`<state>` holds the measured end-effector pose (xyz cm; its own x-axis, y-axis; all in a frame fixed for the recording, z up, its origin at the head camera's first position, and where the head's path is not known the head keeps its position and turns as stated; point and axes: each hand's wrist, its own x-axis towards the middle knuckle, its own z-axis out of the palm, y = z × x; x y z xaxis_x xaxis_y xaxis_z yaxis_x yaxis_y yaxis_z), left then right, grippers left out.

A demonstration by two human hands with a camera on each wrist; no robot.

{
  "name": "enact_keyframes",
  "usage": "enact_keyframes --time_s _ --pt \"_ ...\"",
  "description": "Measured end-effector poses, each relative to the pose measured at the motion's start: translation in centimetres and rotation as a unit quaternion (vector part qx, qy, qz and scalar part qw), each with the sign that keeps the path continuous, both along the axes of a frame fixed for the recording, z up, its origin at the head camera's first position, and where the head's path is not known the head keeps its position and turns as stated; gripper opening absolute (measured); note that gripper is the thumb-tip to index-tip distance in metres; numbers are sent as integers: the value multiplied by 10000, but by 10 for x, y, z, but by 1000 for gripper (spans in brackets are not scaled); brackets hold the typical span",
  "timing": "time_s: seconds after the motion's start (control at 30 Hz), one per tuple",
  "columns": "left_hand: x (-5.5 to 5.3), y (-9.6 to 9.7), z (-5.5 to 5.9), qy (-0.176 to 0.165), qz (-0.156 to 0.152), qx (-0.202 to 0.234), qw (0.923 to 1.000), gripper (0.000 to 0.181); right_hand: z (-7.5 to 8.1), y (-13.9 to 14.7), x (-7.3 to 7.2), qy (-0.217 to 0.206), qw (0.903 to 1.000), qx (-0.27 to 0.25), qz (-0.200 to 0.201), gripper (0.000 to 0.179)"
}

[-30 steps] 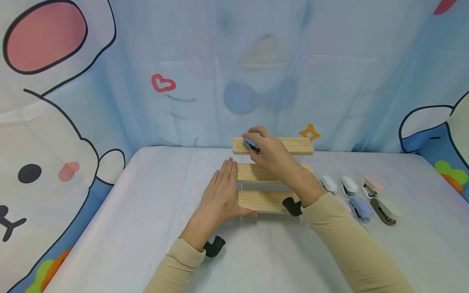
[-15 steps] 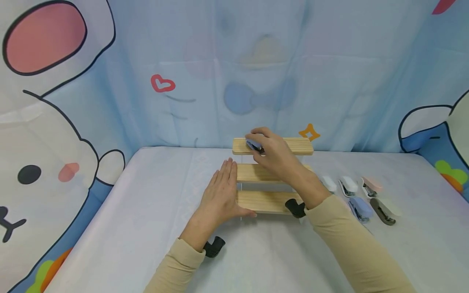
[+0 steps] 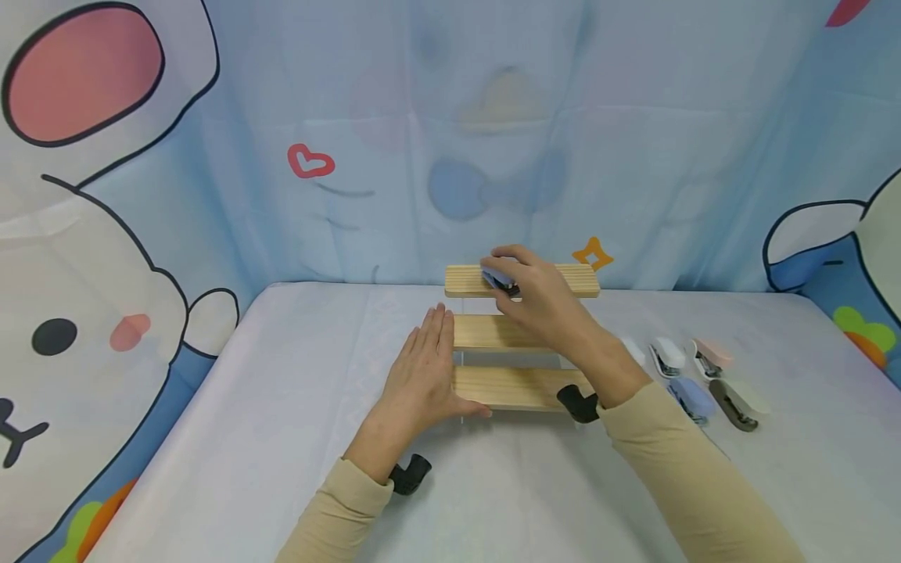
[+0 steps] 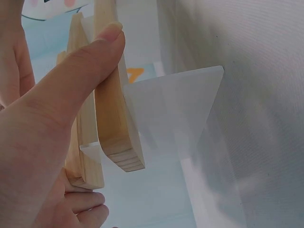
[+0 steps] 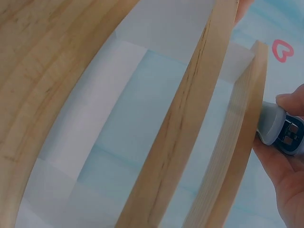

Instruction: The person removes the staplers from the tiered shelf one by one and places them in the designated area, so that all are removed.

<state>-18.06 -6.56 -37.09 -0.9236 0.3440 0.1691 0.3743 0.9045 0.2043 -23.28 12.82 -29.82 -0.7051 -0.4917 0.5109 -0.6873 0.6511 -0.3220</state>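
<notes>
My right hand (image 3: 545,301) pinches a light purple-blue mini stapler (image 3: 498,277) at the top board (image 3: 577,280) of a three-tier wooden rack, left of the board's middle. In the right wrist view the stapler (image 5: 273,123) sits against that board between thumb and fingers. At the rack's left end my left hand (image 3: 422,375) lies with straight fingers along the board ends. Its thumb (image 4: 90,61) rests over the front of the lowest board (image 3: 517,389). The middle board (image 3: 493,332) is partly behind my right wrist.
Several staplers stand on the white cloth to the right: a white one (image 3: 667,356), a pink one (image 3: 714,353), a purple one (image 3: 693,397) and a dark-based one (image 3: 735,407). Clear side panels (image 4: 175,104) support the boards. A printed curtain (image 3: 394,94) hangs behind.
My right hand has slid a little to the right along the top board, with the stapler in its fingers. The left hand stays at the rack's left end.
</notes>
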Motion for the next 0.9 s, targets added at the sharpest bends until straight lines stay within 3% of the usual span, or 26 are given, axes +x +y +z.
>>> enact_keyframes --time_s 0.5,0.9 --pt "0 1 2 31 -11 -81 10000 145 2 16 9 254 9996 -95 -51 42" --pt "0 0 0 104 -37 -50 9999 145 0 35 23 738 9971 -178 -87 40"
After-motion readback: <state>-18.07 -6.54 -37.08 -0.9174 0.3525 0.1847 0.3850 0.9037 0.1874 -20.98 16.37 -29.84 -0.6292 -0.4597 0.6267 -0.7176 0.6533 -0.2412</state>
